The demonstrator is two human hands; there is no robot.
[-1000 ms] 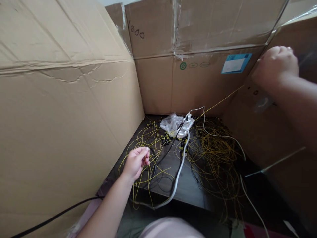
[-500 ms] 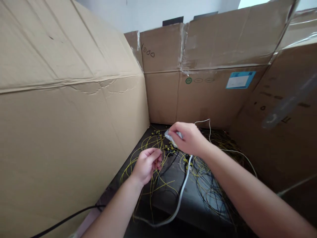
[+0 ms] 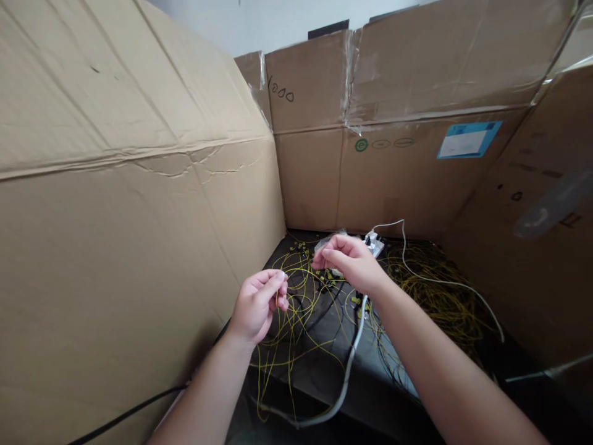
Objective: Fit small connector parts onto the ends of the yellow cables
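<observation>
My left hand [image 3: 258, 304] is closed in a pinch, thumb against forefinger, on a thin yellow wire [image 3: 277, 300]. To its right and slightly farther off, my right hand [image 3: 348, 259] has its thumb and fingers pressed together. Whatever those fingertips hold, if anything, is too small to make out. Loose loops of yellow wire [image 3: 291, 358] lie below and between the hands on the dark table [image 3: 319, 371]. Small yellow and black pieces [image 3: 300, 248] are scattered behind them, with more under my right hand. A clear plastic bag [image 3: 323, 243] is partly hidden behind that hand.
Cardboard walls [image 3: 315, 185] enclose the left, back and right sides. A white power strip [image 3: 377, 246] stands at the back, and a thick white cable [image 3: 345, 384] curves to the front. On the right lies a heap of yellow wires [image 3: 435, 303]. A black cable [image 3: 134, 409] crosses lower left.
My left hand has moved a little left, the wire still pinched. My right hand has opened its curl slightly and turned. The view has shifted, uncovering the power strip and the wire heap.
</observation>
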